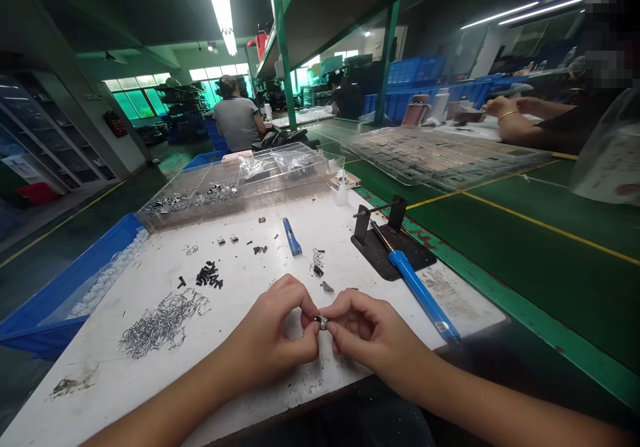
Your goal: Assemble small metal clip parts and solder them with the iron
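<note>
Both hands met over the near edge of the white counter [250, 394], the left hand [273, 330] and right hand [367, 330] pinching one small metal part [321, 322] between their fingertips, fingers curled in tight. Left of the left hand lay a heap of silvery wire clips [163, 320]; beyond it, small black pieces [209, 275]. Just beyond the right hand a blue-handled soldering iron [417, 287] rested on its black stand [393, 250].
</note>
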`<control>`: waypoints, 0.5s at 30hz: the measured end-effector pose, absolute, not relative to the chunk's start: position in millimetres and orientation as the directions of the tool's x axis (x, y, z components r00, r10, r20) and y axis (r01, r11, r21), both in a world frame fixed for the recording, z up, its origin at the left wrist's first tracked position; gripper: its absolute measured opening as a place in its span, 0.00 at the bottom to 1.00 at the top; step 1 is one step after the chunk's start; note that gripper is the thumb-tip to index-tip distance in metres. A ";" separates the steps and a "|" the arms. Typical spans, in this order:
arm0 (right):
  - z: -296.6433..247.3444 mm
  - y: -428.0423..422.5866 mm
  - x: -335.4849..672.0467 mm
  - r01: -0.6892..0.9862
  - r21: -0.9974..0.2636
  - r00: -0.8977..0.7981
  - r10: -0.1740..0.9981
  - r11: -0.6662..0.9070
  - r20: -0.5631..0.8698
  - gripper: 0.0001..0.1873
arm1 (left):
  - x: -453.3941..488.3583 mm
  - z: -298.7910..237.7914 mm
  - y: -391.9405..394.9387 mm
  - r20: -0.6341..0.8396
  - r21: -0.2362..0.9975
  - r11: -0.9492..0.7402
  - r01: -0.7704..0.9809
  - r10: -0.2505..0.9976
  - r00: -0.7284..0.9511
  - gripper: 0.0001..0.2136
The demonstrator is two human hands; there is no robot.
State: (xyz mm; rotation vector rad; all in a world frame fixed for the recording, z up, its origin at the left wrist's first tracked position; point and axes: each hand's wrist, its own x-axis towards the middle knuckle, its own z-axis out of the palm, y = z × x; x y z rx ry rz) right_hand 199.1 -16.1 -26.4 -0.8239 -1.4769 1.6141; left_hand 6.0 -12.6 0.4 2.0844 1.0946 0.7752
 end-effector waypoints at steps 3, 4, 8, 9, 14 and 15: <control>-25.4 -17.1 198.3 -0.112 -0.994 -0.472 0.881 -0.013 0.041 0.08 | 8.0 -0.3 -14.5 0.201 0.756 -0.440 0.484 0.861 0.468 0.08; -25.5 -17.3 198.1 -0.104 -0.995 -0.466 0.884 -0.009 0.041 0.07 | 8.5 -0.8 -14.9 0.205 0.750 -0.443 0.491 0.861 0.465 0.08; -27.9 -17.7 198.3 -0.057 -0.998 -0.449 0.892 0.034 0.056 0.05 | 11.0 -2.4 -16.1 0.237 0.718 -0.474 0.510 0.855 0.462 0.08; -28.6 -17.8 198.5 -0.053 -0.998 -0.449 0.891 0.042 0.062 0.04 | 11.8 -2.6 -16.5 0.245 0.710 -0.481 0.514 0.854 0.460 0.08; -29.9 -18.2 199.6 -0.056 -0.997 -0.452 0.890 0.047 0.067 0.04 | 14.3 -2.0 -18.9 0.266 0.689 -0.507 0.518 0.841 0.471 0.08; -29.7 -17.9 199.8 -0.066 -0.997 -0.451 0.890 0.041 0.066 0.05 | 13.9 -1.2 -19.2 0.267 0.689 -0.510 0.515 0.839 0.474 0.08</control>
